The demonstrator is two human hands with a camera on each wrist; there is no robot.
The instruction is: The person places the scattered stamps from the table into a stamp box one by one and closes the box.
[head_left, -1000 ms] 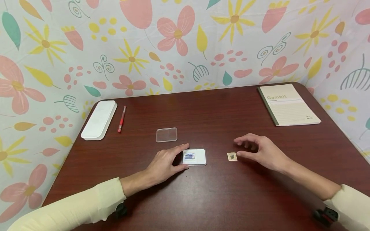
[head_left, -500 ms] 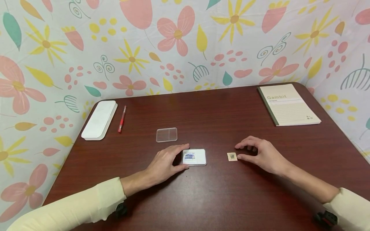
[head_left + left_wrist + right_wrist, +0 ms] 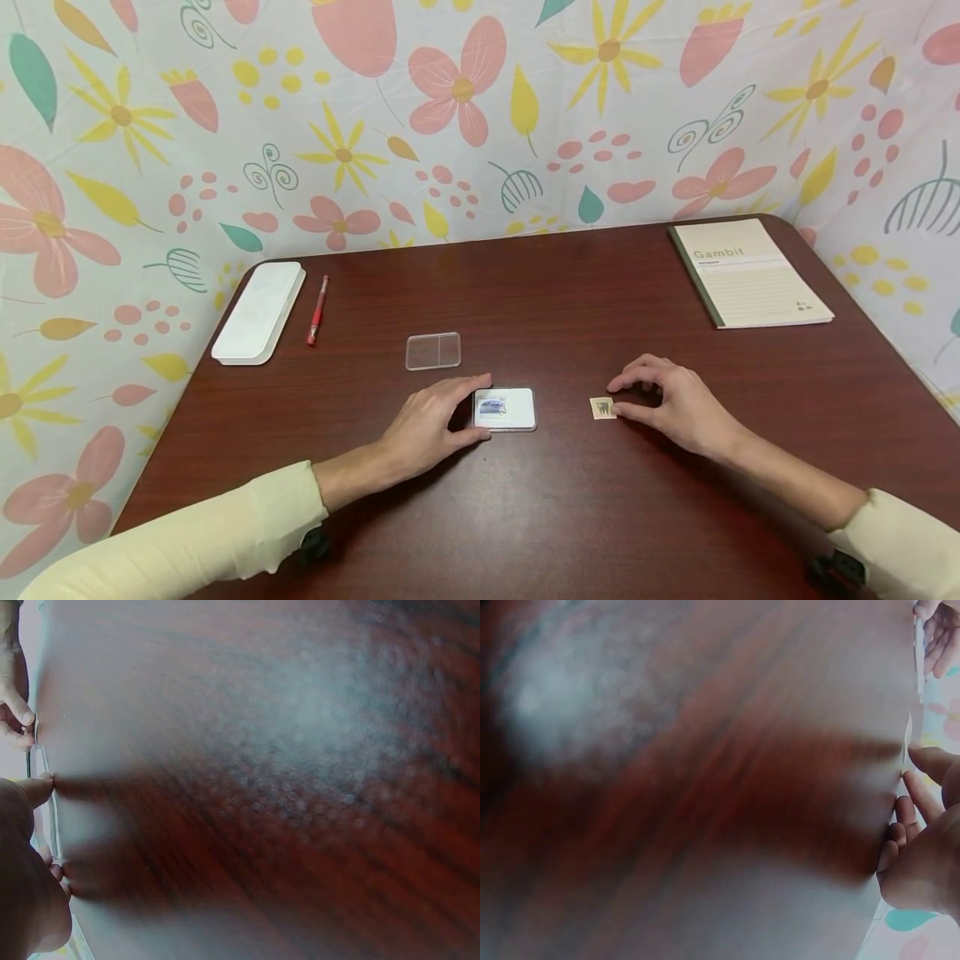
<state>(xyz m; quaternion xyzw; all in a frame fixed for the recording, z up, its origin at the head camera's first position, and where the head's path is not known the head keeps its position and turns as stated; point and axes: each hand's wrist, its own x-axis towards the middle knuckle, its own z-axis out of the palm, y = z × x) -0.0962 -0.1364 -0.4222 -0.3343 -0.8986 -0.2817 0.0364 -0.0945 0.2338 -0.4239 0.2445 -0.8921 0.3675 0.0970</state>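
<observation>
My left hand (image 3: 422, 427) grips the left end of a small clear plastic case (image 3: 523, 410), thumb on the near edge and a finger on the far edge. Inside lie a white card and a blue-toned postage stamp (image 3: 492, 406). To the right of the case, a small tan postage stamp (image 3: 600, 407) with a dark picture lies on the table. My right hand (image 3: 686, 408) is beside it, thumb tip over its right edge, index fingertip just beyond its far edge. In the right wrist view, the thin stamp (image 3: 907, 733) stands slightly tilted by the fingertips.
A clear plastic lid (image 3: 433, 351) lies behind the case on the dark wooden table (image 3: 495, 533). A white pencil case (image 3: 258, 312) and a red pen (image 3: 318, 310) are at the back left. A notebook (image 3: 750, 275) lies at the back right, near the flowered cloth wall (image 3: 525, 108).
My right hand has moved slightly left, bringing its thumb from beside the tan stamp onto its right edge. The left hand and the case have stayed in place.
</observation>
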